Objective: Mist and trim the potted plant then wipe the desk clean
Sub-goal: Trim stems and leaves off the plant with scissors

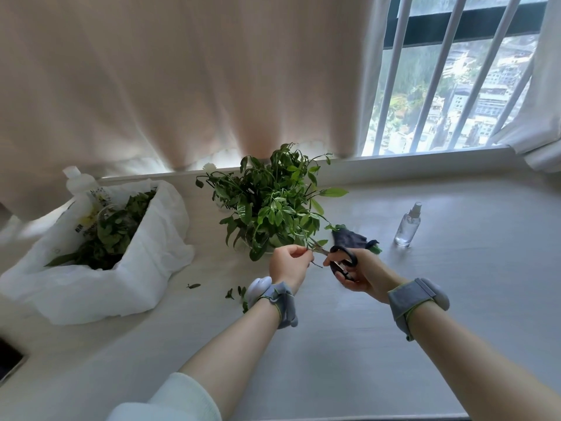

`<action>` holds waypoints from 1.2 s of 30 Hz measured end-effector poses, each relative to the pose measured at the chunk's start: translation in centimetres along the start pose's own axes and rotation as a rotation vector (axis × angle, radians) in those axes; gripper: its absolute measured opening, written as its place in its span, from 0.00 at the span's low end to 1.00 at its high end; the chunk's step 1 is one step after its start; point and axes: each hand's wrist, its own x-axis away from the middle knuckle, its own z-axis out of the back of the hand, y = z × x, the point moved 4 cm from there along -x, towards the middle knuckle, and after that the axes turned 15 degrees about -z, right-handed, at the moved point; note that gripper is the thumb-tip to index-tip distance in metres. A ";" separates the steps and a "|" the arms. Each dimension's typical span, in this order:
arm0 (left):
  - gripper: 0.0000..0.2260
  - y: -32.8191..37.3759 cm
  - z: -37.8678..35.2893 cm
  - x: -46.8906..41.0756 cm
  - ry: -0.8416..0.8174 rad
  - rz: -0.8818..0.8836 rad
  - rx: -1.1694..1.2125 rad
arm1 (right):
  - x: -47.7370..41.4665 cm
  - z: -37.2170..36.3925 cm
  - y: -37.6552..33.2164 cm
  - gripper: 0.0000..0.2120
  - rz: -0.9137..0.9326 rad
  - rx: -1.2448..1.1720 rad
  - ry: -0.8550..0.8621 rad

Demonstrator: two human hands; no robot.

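Head view shows your left hand [288,264] curled in a pinch on a thin stem [309,243] that trails from the potted plant [273,202] at its 5 o'clock edge. Your right hand [359,273] grips the scissors [341,259], fingers and thumb through the black handle loops. The blades point toward 10 o'clock and meet the stem just beside your left fingertips; how far the blades are parted cannot be told.

The plant stands on the pale desk [334,344] near the back, just above the middle of the view, leafy and spreading. A dark cloth [349,238] lies crumpled on the desk at the plant's 4 o'clock, just behind your right hand. A small clear spray bottle [408,226] stands upright at the plant's 3 o'clock, well apart from it.

At the plant's 9 o'clock sits a white plastic bag [145,268], open at the top and holding green clippings [112,235], with a white plastic bottle [77,180] just behind it. A few leaf scraps [239,294] lie on the desk at 7 o'clock from your left hand. You wear a grey strap on each wrist.
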 end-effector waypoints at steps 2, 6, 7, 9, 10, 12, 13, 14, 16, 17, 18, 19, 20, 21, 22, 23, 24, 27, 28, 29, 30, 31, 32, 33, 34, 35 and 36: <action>0.02 0.0 0.0 0.2 -0.020 0.016 0.053 | 0.1 0.0 0.1 0.09 -0.018 -0.004 -0.004; 0.08 -0.6 0.1 0.5 -0.032 0.075 0.119 | 0.3 0.2 0.0 0.08 -0.036 0.012 0.003; 0.08 -0.7 0.2 0.6 -0.029 0.095 0.135 | 0.3 0.3 0.0 0.08 -0.043 0.014 0.000; 0.07 -1.0 0.4 0.6 -0.019 0.125 0.178 | 0.5 0.3 0.0 0.07 -0.060 0.022 -0.011; 0.07 -1.1 0.6 0.6 -0.013 0.134 0.195 | 0.7 0.2 -0.1 0.08 -0.070 0.028 -0.017; 0.09 -1.2 0.9 0.6 0.003 0.141 0.200 | 0.9 0.0 -0.1 0.09 -0.090 0.041 -0.033; 0.10 -1.3 1.0 0.6 0.010 0.142 0.191 | 1.0 0.0 0.0 0.09 -0.101 0.048 -0.039; 0.11 -1.2 1.2 0.7 0.016 0.143 0.178 | 1.0 -0.1 0.0 0.09 -0.109 0.057 -0.043; 0.12 -1.1 1.5 0.8 0.018 0.140 0.171 | 0.9 -0.1 0.3 0.09 -0.119 0.073 -0.042; 0.12 -1.0 1.6 0.8 0.015 0.136 0.179 | 0.7 -0.1 0.4 0.09 -0.119 0.079 -0.040; 0.12 -0.9 1.6 0.9 0.009 0.137 0.189 | 0.6 -0.2 0.4 0.09 -0.117 0.084 -0.040; 0.12 -0.9 1.8 0.9 0.004 0.140 0.197 | 0.5 -0.3 0.5 0.09 -0.115 0.086 -0.037; 0.12 -0.8 1.9 1.0 0.002 0.144 0.201 | 0.5 -0.4 0.5 0.09 -0.115 0.086 -0.036; 0.12 -0.8 1.9 1.0 0.002 0.148 0.203 | 0.4 -0.5 0.5 0.09 -0.117 0.080 -0.037; 0.12 -0.8 2.1 1.0 0.002 0.151 0.202 | 0.3 -0.7 0.4 0.09 -0.119 0.072 -0.037; 0.12 -0.8 2.1 1.1 0.001 0.155 0.203 | 0.2 -0.8 0.4 0.08 -0.121 0.066 -0.036; 0.12 -0.8 2.2 1.1 -0.003 0.158 0.208 | 0.1 -1.0 0.4 0.08 -0.121 0.057 -0.035; 0.12 -0.8 2.4 1.2 -0.013 0.167 0.218 | -0.1 -1.4 0.4 0.08 -0.111 0.029 -0.022; 0.11 -0.8 2.5 1.2 -0.015 0.168 0.220 | -0.1 -1.6 0.3 0.08 -0.099 0.028 -0.018; 0.11 -0.9 2.5 1.2 -0.017 0.169 0.218 | -0.1 -1.7 0.3 0.08 -0.085 0.033 -0.014; 0.11 -0.9 2.6 1.2 -0.018 0.169 0.214 | 0.0 -1.8 0.3 0.09 -0.067 0.043 -0.008; 0.11 -0.9 2.7 1.2 -0.022 0.167 0.206 | -0.1 -1.8 0.2 0.08 -0.044 0.058 0.001; 0.10 -0.9 2.8 1.2 -0.028 0.166 0.201 | -0.1 -1.8 0.2 0.07 -0.018 0.073 0.010; 0.09 -0.9 2.9 1.2 -0.037 0.162 0.197 | -0.2 -1.8 0.2 0.07 0.003 0.083 0.017; 0.08 -0.9 3.1 1.2 -0.046 0.157 0.192 | -0.3 -1.7 0.2 0.06 0.013 0.087 0.022; 0.07 -1.1 3.3 1.3 -0.052 0.152 0.176 | -0.3 -1.7 0.2 0.05 0.011 0.086 0.028; 0.07 -1.2 3.5 1.3 -0.051 0.147 0.151 | -0.3 -1.7 0.2 0.04 0.004 0.085 0.035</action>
